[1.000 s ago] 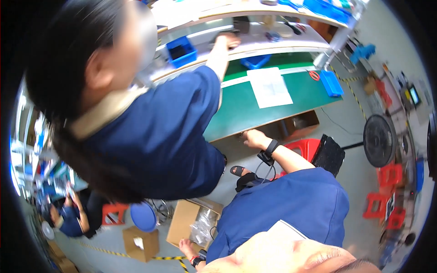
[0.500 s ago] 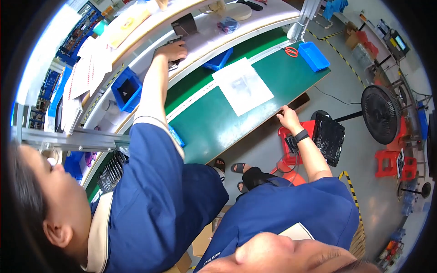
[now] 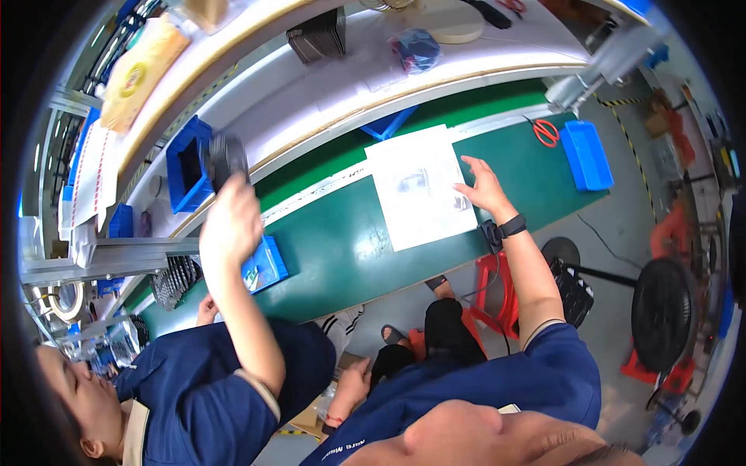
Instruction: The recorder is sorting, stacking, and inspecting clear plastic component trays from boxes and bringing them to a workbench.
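The person's right hand [image 3: 483, 186] rests on the green table [image 3: 334, 241] with its fingers [image 3: 471, 163] spread apart and empty, the fingertips touching the right edge of a white printed sheet [image 3: 420, 186] that lies flat there. A black band [image 3: 511, 227] sits on the wrist just behind the hand. Beyond the fingers, farther along the table, lie orange-handled scissors [image 3: 545, 132] and a shallow blue tray [image 3: 587, 155], both well apart from the hand. The left hand [image 3: 348, 384] hangs low beside the knee, away from the table; whether its fingers are curled or loose cannot be told. To the left, a co-worker's raised hand [image 3: 231, 221] grips a dark round part [image 3: 225, 158] at its fingertips, just beside a blue bin [image 3: 189, 167].
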